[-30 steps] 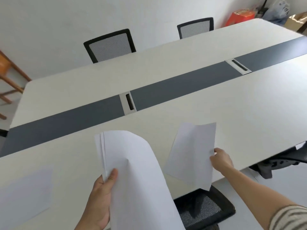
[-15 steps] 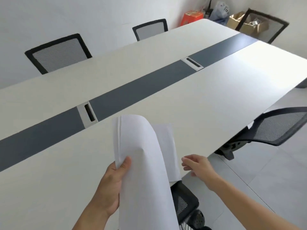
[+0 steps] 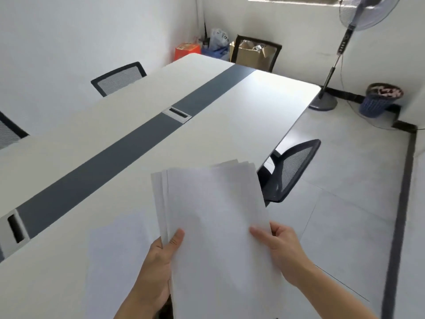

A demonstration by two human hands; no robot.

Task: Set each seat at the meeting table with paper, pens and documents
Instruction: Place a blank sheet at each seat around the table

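The left hand [image 3: 158, 265] grips the stack of paper [image 3: 213, 203] at its lower left side, with the thumb on top. The right hand [image 3: 282, 249] pinches its right side. The stack is held above the near edge of the surface [image 3: 230, 125]. A single sheet [image 3: 115, 261] lies flat on the surface by the same edge.

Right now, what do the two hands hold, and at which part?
The stack of white paper: the left hand grips its left edge, the right hand pinches its right edge.
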